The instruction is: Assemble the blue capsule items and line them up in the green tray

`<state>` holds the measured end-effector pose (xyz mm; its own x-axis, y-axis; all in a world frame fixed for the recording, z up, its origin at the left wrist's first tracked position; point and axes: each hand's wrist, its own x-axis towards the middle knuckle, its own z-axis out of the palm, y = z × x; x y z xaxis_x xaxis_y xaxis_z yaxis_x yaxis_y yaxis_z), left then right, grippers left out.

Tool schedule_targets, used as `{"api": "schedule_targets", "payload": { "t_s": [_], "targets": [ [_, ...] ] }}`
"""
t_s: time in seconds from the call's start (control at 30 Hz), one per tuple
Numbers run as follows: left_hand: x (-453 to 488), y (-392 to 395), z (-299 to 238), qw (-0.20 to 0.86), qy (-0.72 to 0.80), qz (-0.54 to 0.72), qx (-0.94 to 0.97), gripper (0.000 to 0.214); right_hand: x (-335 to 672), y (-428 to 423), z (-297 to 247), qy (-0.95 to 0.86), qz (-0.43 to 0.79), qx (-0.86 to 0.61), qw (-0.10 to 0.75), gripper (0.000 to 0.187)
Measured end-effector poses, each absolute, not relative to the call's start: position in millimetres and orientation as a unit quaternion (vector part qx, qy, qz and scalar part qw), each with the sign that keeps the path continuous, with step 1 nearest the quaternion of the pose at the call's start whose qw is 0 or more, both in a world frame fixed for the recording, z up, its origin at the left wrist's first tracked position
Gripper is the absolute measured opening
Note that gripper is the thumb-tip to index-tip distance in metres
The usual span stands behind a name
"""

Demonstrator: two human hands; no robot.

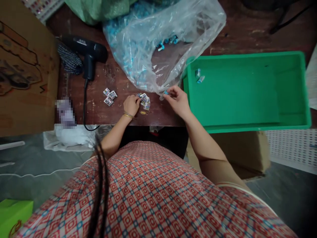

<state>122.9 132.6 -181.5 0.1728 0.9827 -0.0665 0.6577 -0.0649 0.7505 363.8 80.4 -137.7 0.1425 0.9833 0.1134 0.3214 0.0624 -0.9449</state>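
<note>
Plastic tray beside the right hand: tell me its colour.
The tray is green, inside and along the rim; it shows best in the head view.

From the view's middle, a black dryer [90,51] lies at ten o'clock beside a patterned cloth [70,59], its cord [85,102] trailing towards six. A printed carton [27,109] stands between nine and ten, a lime box [16,211] at eight, a white crate [292,145] between three and four.

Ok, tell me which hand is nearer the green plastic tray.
Right. The right hand is just left of the green plastic tray, holding a small blue-topped piece; the left hand is farther left, at the pile of printed labels.
</note>
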Motion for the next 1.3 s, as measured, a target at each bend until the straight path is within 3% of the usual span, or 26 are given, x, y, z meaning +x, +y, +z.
{"api": "schedule_targets", "payload": {
  "t_s": [0.17, 0.37, 0.57, 0.7, 1.0, 1.3],
  "targets": [
    [113, 135, -194, 0.274, 0.596, 0.202, 0.727, 0.018, 306, 86, -182, -0.494, 0.437, -0.564, 0.497, 0.045],
    [98, 134, -182, 0.339, 0.612, 0.298, 0.65, 0.014, 270, 107, -216, -0.396, 0.498, -0.593, 0.494, 0.053],
    [88, 124, -152, 0.601, 0.56, 0.368, 0.435, 0.023, 292, 90, -165, -0.465, 0.476, -0.537, 0.519, 0.056],
    [98, 112, -133, 0.702, 0.48, 0.357, 0.386, 0.038, 296, 81, -124, -0.486, 0.455, -0.495, 0.558, 0.052],
    [105, 95, -114, 0.769, 0.416, 0.32, 0.365, 0.056, 294, 66, -101, -0.535, 0.468, -0.448, 0.542, 0.037],
    [102, 82, -123, 0.819, 0.37, 0.264, 0.35, 0.052, 307, 52, -107, -0.57, 0.451, -0.476, 0.496, 0.026]
  ]
}}
